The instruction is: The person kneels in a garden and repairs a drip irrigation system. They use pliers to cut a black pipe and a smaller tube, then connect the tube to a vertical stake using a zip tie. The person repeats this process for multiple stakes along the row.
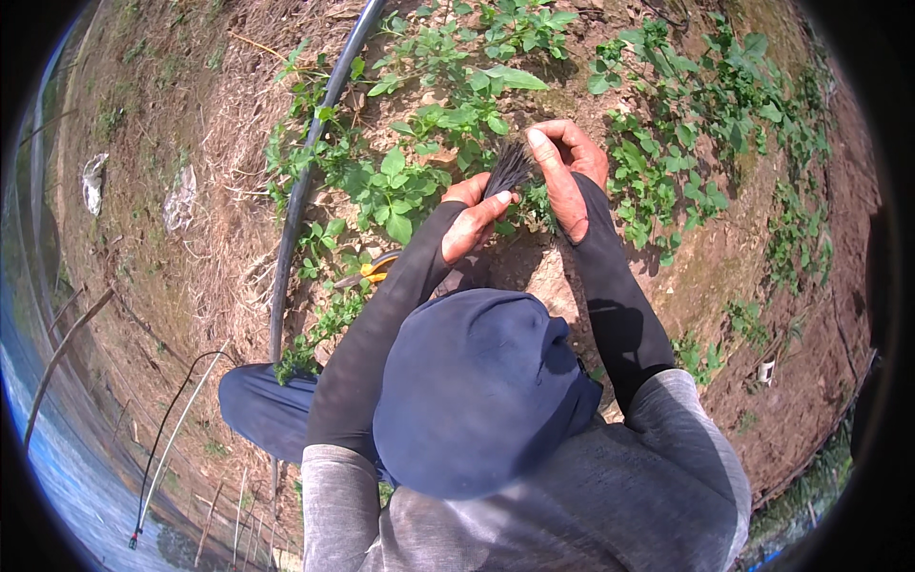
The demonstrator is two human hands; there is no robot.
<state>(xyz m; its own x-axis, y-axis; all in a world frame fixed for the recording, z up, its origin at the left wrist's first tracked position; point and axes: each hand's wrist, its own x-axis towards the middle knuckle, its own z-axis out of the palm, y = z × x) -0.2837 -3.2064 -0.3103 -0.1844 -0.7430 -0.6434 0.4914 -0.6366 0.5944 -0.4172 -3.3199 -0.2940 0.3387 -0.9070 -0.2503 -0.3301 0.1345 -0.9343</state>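
Observation:
My left hand [475,219] is closed round the lower end of a bundle of thin dark strands [511,168], thumb laid across it. The strands fan out at the top toward my right hand [570,176]. That hand is just to the right of the bundle, its thumb and forefinger pinched together near the strand tips. Whether a strand sits in the pinch is too small to tell. Beside my left forearm, a cutting tool with orange-yellow handles [381,267] is partly hidden by the dark sleeve.
A black pipe [303,181] runs along the ground on my left. Low green plants [396,195] grow before me, with more leafy plants [667,143] to the right. Pale scraps [93,183] lie on dry soil at far left. A bent stick [62,353] rises near a bluish sheet [57,477].

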